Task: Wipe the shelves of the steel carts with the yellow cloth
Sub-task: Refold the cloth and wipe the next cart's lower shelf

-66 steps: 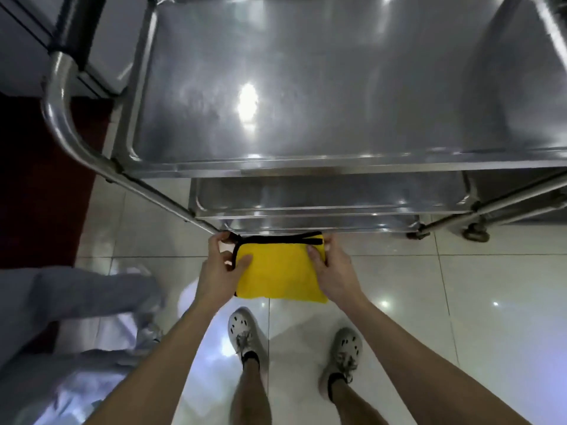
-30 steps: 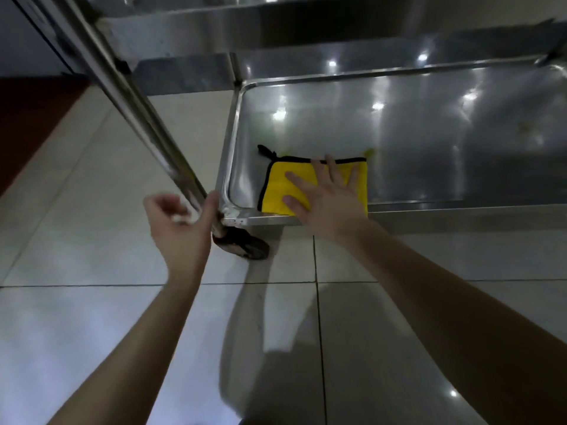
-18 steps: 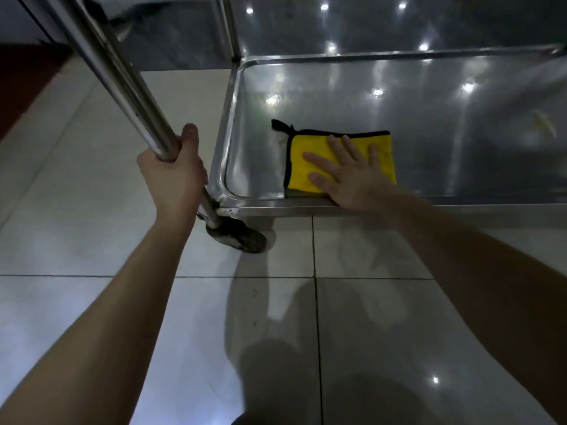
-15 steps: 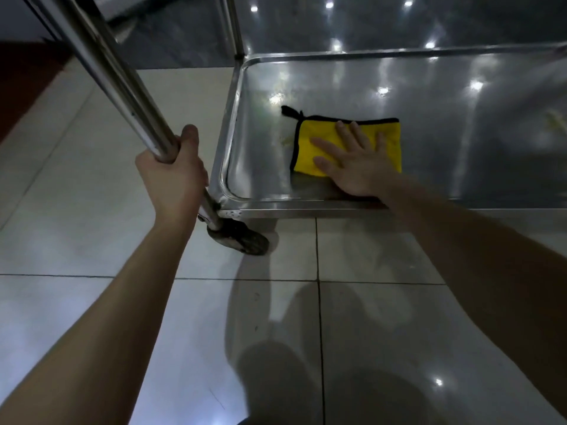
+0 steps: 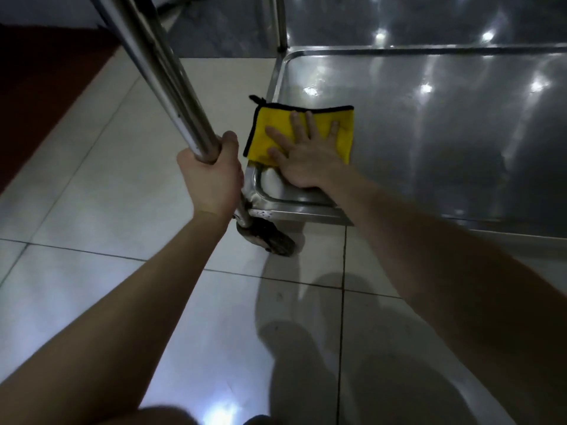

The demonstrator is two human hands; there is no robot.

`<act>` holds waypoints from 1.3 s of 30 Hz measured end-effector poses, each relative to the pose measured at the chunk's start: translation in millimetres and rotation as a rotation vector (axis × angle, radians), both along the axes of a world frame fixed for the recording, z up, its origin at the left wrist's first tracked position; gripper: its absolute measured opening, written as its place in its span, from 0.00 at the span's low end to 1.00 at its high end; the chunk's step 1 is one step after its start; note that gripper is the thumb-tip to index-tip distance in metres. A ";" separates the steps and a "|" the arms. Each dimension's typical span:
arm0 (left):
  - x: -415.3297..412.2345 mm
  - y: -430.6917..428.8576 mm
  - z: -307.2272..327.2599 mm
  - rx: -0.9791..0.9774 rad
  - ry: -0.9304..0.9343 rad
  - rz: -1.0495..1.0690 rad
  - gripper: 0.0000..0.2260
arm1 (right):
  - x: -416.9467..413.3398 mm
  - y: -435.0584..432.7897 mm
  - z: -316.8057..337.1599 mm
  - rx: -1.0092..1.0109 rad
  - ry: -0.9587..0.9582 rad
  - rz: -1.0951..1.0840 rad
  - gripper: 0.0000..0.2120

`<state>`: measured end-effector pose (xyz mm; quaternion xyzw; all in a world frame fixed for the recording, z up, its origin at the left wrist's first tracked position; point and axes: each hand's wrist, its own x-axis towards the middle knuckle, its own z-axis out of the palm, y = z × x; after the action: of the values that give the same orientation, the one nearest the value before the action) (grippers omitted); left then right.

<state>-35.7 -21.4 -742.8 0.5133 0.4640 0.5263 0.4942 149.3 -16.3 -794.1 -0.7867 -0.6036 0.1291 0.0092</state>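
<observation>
Item: yellow cloth, which we pinned under our flat, spread right hand at the bottom shelf's left edge; our left hand gripped the cart post.

Single view only: head-worn wide-angle camera, so no overlap with second view. Camera looking forward and steeply down at bottom shelf of steel cart, from low position close to shelf's near left corner. Shelf filling upper right of frame; cart leg crossing upper left of shelf corner; caster showing just below corner. Tiled floor filling frame below and left of shelf. Both forearms entering from bottom edge, reaching toward shelf corner. Wide lens bending straight edges.
</observation>
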 end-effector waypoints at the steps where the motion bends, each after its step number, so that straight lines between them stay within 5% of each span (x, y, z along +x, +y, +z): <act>1: 0.5 -2.0 1.3 0.001 0.006 -0.006 0.19 | -12.1 -18.4 -1.5 0.010 0.007 0.028 0.30; 7: -2.7 -2.3 3.3 -0.031 -0.003 -0.023 0.18 | 4.2 -88.3 -11.3 -0.032 0.032 0.191 0.30; 11: -1.5 0.3 3.9 -0.023 -0.014 -0.034 0.16 | 71.9 -89.5 -9.3 -0.044 0.018 0.053 0.33; 17: -2.7 8.9 -6.7 0.020 -0.012 -0.026 0.17 | 112.5 -7.4 -9.5 -0.016 0.004 -0.146 0.34; 24: -0.4 8.7 -7.8 0.040 -0.034 0.003 0.18 | 83.2 77.8 4.9 -0.030 -0.012 -0.116 0.33; 33: 2.6 0.4 3.8 0.005 0.027 0.041 0.16 | -27.1 -10.1 -9.8 0.045 0.009 0.154 0.30; 39: -0.1 -1.3 13.4 -0.034 0.117 0.014 0.14 | 13.5 -76.3 -4.0 -0.045 0.055 0.162 0.30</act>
<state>-35.8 -22.6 -729.4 0.5315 0.5047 0.4909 0.4710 162.8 -92.6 -798.0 -0.7316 -0.6616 0.1646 -0.0022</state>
